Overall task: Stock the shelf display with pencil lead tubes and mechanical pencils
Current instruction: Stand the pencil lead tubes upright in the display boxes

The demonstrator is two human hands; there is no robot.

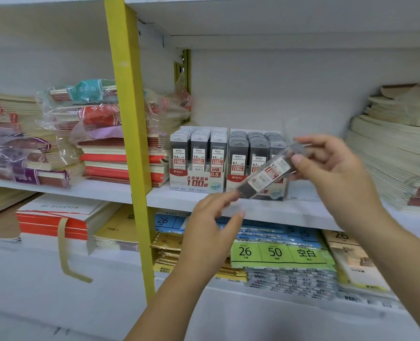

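A grey pencil lead tube (268, 174) with a red and white label is held tilted in front of the middle shelf. My right hand (327, 161) pinches its upper end and my left hand (216, 212) pinches its lower end. Behind it stand two display boxes on the white shelf (265, 207): the 0.5 box (198, 179) on the left and the 0.7 box (238, 168) on the right, each filled with rows of upright grey tubes. The tube hides part of the 0.7 box's front. No mechanical pencils show.
A yellow upright post (127, 119) divides the shelving left of the boxes. Notebook stacks (120, 163) lie left of the post, and more notebook stacks (391, 153) at the right. Loose-leaf paper packs (278, 254) fill the lower shelf beneath my hands.
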